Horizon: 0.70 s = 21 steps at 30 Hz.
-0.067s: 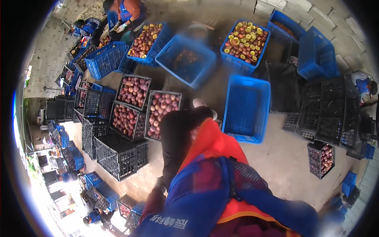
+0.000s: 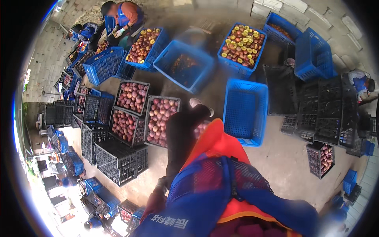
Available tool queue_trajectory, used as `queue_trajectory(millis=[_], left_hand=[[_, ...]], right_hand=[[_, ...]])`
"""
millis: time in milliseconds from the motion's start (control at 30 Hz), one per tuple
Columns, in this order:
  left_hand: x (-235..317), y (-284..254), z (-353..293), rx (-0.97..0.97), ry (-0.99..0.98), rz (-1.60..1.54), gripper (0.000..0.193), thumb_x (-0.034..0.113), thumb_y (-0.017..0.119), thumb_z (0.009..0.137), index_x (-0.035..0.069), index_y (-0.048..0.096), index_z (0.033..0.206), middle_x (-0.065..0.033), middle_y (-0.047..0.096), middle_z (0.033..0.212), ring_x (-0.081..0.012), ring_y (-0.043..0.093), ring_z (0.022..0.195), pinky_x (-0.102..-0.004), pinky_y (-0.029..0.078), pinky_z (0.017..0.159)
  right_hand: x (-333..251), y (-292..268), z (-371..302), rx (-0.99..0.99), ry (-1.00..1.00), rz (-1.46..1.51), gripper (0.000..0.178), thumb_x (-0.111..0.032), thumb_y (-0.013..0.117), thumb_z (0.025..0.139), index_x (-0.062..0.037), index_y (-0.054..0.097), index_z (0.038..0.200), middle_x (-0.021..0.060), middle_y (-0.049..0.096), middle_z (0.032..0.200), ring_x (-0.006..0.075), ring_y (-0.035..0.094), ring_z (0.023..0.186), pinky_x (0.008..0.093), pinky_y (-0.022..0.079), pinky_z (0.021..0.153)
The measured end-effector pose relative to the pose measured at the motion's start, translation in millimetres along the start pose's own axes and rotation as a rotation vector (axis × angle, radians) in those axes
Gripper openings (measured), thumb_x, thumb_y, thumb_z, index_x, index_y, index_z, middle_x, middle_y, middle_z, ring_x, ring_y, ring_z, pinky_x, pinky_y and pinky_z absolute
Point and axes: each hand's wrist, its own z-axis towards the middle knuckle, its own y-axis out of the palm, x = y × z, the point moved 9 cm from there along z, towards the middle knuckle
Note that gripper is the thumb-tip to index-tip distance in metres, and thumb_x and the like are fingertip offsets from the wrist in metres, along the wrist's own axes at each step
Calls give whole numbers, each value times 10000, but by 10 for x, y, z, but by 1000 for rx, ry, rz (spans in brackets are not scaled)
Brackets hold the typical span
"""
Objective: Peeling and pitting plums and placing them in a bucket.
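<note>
My left hand (image 2: 161, 184), apparently in a dark glove, hangs low beside my dark trouser leg. Its fingers are too small and dim to read, and I make out nothing held in it. My right hand does not show. Nearest to my legs stands a black crate of dark red plums (image 2: 162, 118), with more fruit partly hidden behind my knee. To the right of my foot an empty blue crate (image 2: 245, 112) lies on the floor. Farther off are a blue tub (image 2: 183, 65) with scraps at its bottom and a blue crate of halved, yellow-fleshed fruit (image 2: 242, 45).
Black crates of plums (image 2: 132, 96) stand at the left, beside empty black crates (image 2: 118, 158). Another blue crate of cut fruit (image 2: 144, 45) is near a co-worker (image 2: 125, 17) in white gloves. Black crates (image 2: 319, 112) are stacked at the right, with one holding plums (image 2: 326, 158).
The view has tilted slightly, so the far crates sit a little higher and the near crates a little lower. My leg and shoe have shifted slightly. Both crates of cut fruit are unchanged.
</note>
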Motion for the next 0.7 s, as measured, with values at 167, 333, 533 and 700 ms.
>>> queue_trajectory(millis=[167,333,533,700], left_hand=[[929,84,486,-70,38,45,274,335,673,1020,108,707,1171,-127,742,913,-318,710,821,-461,544,711],[1833,-140,1058,-145,37,197,255,317,659,1020,104,705,1152,-144,738,905,-340,710,837,-466,550,726],[4884,-714,1813,23,1082,1266,233,297,644,1021,98,701,1129,-163,734,896,-366,710,856,-472,556,744],[6190,-1327,2799,-69,147,-55,177,274,623,1088,126,683,1164,-61,684,906,-210,698,799,-377,530,616]], right_hand=[[-718,437,-75,19,-16,76,404,-436,667,1002,-101,699,1226,127,731,1076,277,689,891,419,547,806],[-1677,1114,-78,51,47,107,383,-428,665,1006,-108,702,1212,114,735,1055,264,693,861,414,550,785],[-3109,2217,-110,97,174,147,357,-419,662,1011,-116,706,1195,99,739,1029,249,698,825,409,554,759],[-4279,2704,-185,127,171,114,336,-411,660,1015,-122,710,1181,87,743,1008,237,702,795,405,557,738]])
